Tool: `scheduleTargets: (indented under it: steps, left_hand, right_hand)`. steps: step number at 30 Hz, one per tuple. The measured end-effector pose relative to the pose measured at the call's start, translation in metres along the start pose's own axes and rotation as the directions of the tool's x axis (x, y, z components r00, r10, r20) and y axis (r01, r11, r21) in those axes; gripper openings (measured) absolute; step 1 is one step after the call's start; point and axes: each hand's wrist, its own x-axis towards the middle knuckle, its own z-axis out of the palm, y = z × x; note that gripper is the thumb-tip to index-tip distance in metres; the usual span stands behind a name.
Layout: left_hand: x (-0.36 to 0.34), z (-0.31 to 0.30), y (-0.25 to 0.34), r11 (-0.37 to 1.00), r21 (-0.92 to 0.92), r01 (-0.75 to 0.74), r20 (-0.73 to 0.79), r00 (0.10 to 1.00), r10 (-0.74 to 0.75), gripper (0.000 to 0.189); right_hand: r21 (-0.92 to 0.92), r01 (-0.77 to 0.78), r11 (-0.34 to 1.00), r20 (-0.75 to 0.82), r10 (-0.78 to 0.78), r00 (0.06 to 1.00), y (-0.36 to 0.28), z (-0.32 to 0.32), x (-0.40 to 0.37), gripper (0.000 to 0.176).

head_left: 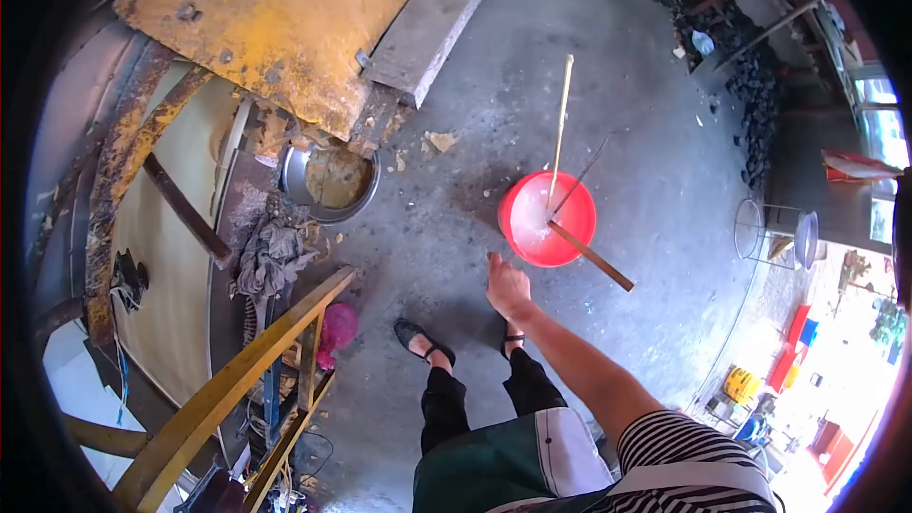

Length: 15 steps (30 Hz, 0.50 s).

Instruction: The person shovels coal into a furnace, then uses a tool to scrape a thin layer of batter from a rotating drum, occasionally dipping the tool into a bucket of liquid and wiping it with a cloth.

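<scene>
My right hand [508, 287] is closed at the centre, just below and left of a red bucket [586, 212]. A small brownish tip shows at its fingers, too small to name. Inside the bucket is whitish material. A long pale stick [562, 114] stands in it, leaning on the rim. Across the bucket lies a tool with a wooden handle [594, 256] and a thin dark rod [584, 176]. My left hand is out of view.
A metal basin [296, 176] sits beside a rusty yellow panel [275, 19]. Nearby are a grey cloth [271, 252], a yellow frame [228, 389] and a pink bag [339, 326]. Dark lumps [755, 123] and a wire rack [771, 233] are on the right.
</scene>
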Motion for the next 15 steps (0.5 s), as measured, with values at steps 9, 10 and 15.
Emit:
scheduleTargets:
  steps: [9,10,15]
  left_hand:
    - [0.004,-0.007,0.033,0.981,-0.192,0.003,-0.014,1.0,-0.006,0.053]
    - [0.0,-0.001,0.007,0.989,-0.15,0.005,-0.029,1.0,-0.009,0.053]
    - [-0.008,0.006,-0.08,0.907,0.196,0.372,0.173,0.898,-0.405,0.064]
  right_hand:
    - [0.668,0.178,0.723,-0.38,0.125,0.916,0.03,0.012,0.002,0.027]
    - [0.733,0.206,0.648,-0.421,0.195,0.886,0.06,0.037,0.015,0.026]
    - [0.526,-0.202,0.826,-0.323,0.413,0.851,0.115,0.034,0.047,0.031]
